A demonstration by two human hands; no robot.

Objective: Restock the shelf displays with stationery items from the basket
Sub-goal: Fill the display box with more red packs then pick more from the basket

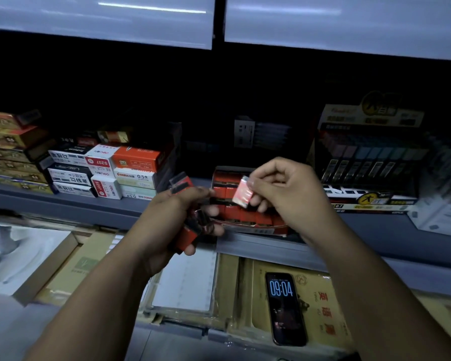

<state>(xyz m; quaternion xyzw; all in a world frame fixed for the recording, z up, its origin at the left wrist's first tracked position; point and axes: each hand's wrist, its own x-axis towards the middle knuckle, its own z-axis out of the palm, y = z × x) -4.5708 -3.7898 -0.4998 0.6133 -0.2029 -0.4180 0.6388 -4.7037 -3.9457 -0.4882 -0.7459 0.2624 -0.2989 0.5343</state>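
My left hand (172, 220) grips a bundle of several small red-and-black packs (190, 230) in front of the grey shelf (110, 204). My right hand (284, 188) pinches one small shiny red pack (242, 194) between thumb and fingers. That pack hangs just above an open display box (245, 217) filled with rows of the same red packs at the shelf's front edge. No basket is in view.
Stacked white, orange and black pen boxes (102, 173) stand left of the display box; a large pen display (367, 162) stands to its right. Below the shelf lie paper packs (185, 282), yellow envelopes and a phone (285, 308) showing 09:04.
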